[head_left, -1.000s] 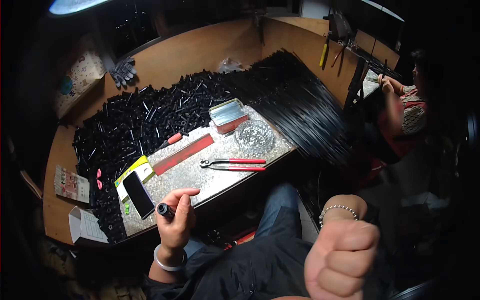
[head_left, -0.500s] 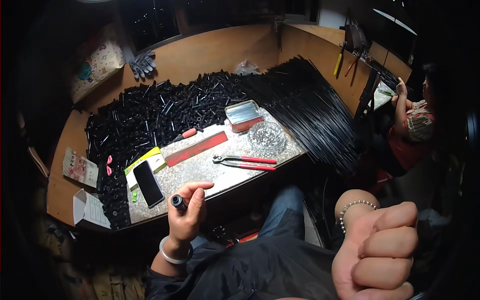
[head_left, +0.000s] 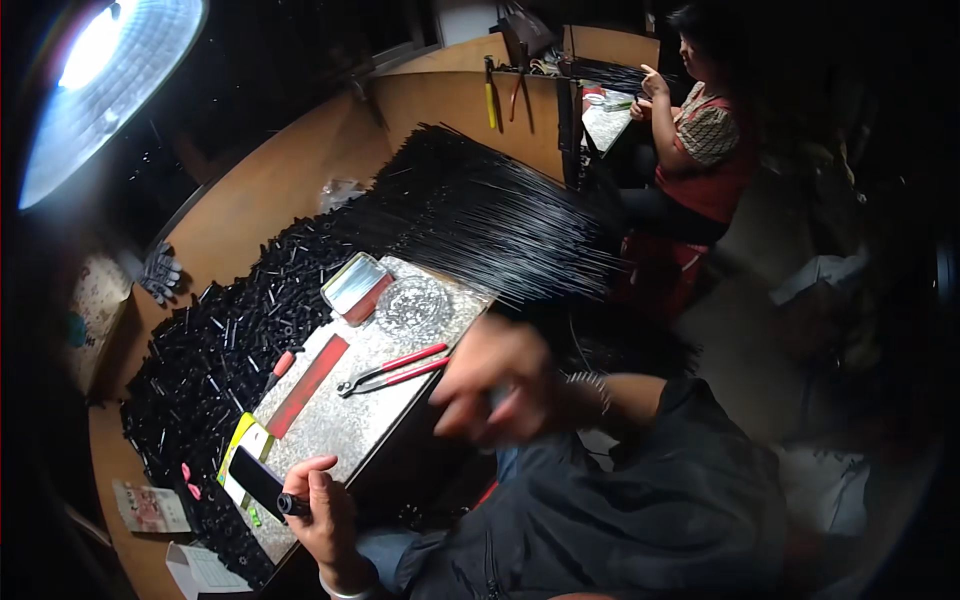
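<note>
Head view, looking down past the dark jacket: the left hand (head_left: 322, 520) sits low at the near edge of the counter (head_left: 330, 420), fingers wrapped around a short black tube (head_left: 293, 505) whose round end points toward the phone (head_left: 258, 480). The phone lies dark on a yellow box (head_left: 240, 450), just beside that hand. The right hand (head_left: 495, 390) hangs over the counter's near corner, blurred; its fingers look loosely curled, and I cannot tell whether they grip anything. Just beside it, red-handled pliers (head_left: 395, 368) lie on the speckled metal plate, with a red strip (head_left: 308, 385), a glass ashtray (head_left: 413, 305) and a small tin (head_left: 355, 288) farther back. Heaps of black tubes (head_left: 215, 350) and long black rods (head_left: 480, 220) cover the rest. Another person (head_left: 700, 130) sits at a far bench.
</note>
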